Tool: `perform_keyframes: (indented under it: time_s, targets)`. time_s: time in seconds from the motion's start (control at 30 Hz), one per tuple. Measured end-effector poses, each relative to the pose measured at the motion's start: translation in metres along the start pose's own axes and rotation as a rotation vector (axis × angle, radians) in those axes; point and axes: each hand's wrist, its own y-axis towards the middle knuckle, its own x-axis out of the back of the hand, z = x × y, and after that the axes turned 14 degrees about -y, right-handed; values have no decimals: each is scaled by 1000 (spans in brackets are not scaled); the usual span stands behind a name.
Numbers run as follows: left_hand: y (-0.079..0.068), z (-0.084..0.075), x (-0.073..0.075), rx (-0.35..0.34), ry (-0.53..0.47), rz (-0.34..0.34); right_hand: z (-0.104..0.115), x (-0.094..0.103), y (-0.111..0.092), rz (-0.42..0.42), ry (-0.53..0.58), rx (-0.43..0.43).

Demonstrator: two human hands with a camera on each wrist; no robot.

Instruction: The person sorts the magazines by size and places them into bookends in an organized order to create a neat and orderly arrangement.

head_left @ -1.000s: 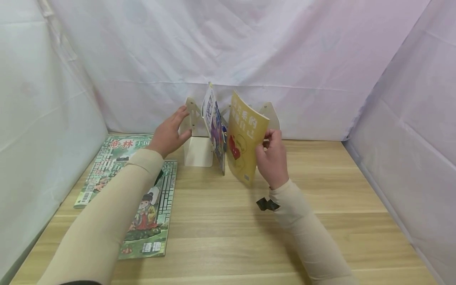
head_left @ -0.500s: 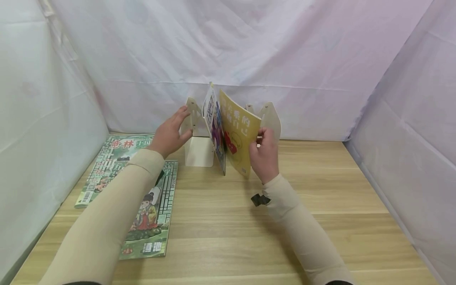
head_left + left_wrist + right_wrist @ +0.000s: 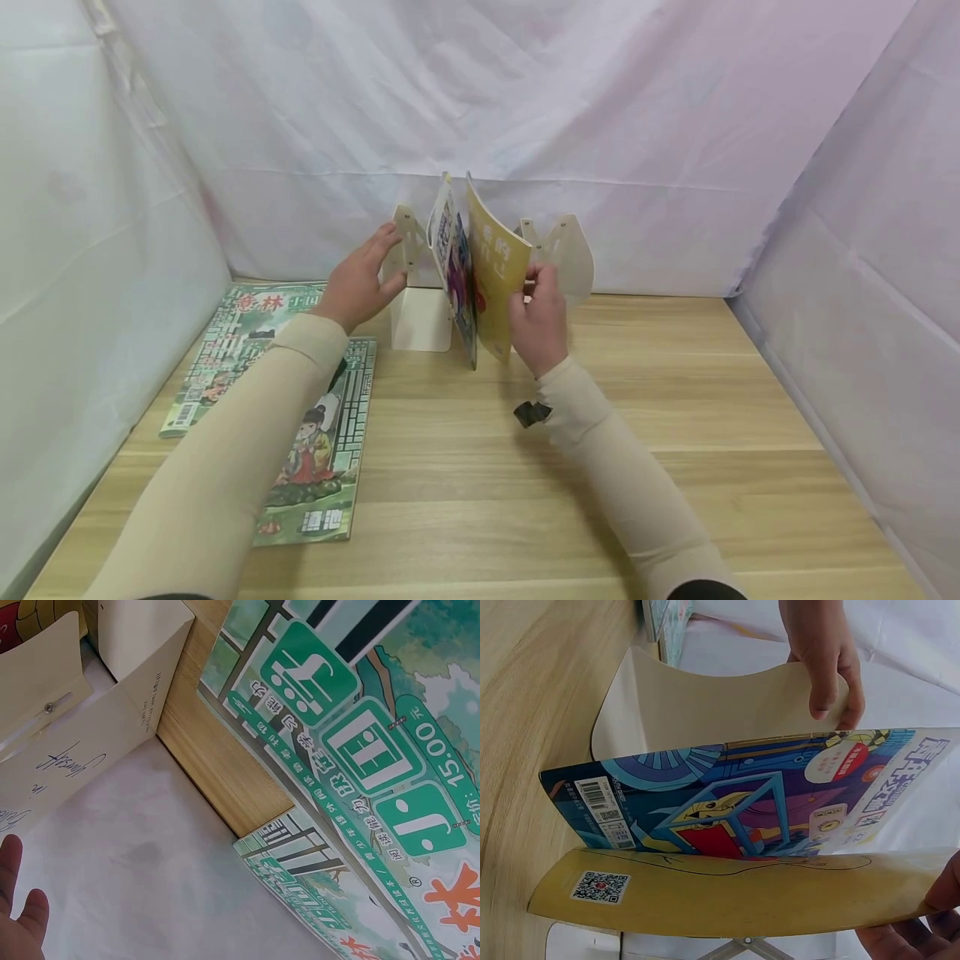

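Note:
My left hand (image 3: 362,279) holds the left end plate of a cream expanding bookend (image 3: 712,705) at its upper edge, thumb and fingers spread along it. Between the end plates, a colourful magazine (image 3: 457,279) stands upright, leaning slightly. To its right, my right hand (image 3: 542,321) pinches the right edge of a yellow book (image 3: 495,279) between thumb and fingers. The book stands nearly upright, its cover bowed. In the right wrist view, its QR-coded face (image 3: 697,900) runs close beside the magazine. The bookend's middle is mostly hidden behind the two.
Two green magazines lie flat at the left, the rear one (image 3: 240,325) and the front one (image 3: 318,467), partly under my left arm. White cloth (image 3: 480,100) hangs behind and at both sides of the wooden table (image 3: 465,492). The bookend's right plate (image 3: 573,258) stands right of the yellow book.
My right hand has moved left with the yellow book, turning it more edge-on and bringing it closer to the colourful magazine. My left hand has stayed in place at the bookend.

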Motion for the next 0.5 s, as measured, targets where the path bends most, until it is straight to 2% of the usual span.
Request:
perform_keyframes:
  time_s: [0.33, 0.5]
  targets:
    - [0, 0, 2, -4, 0, 1, 6, -9, 4, 24, -6, 21]
    - [-1, 0, 3, -2, -2, -1, 11, -9, 7, 121, -1, 30]
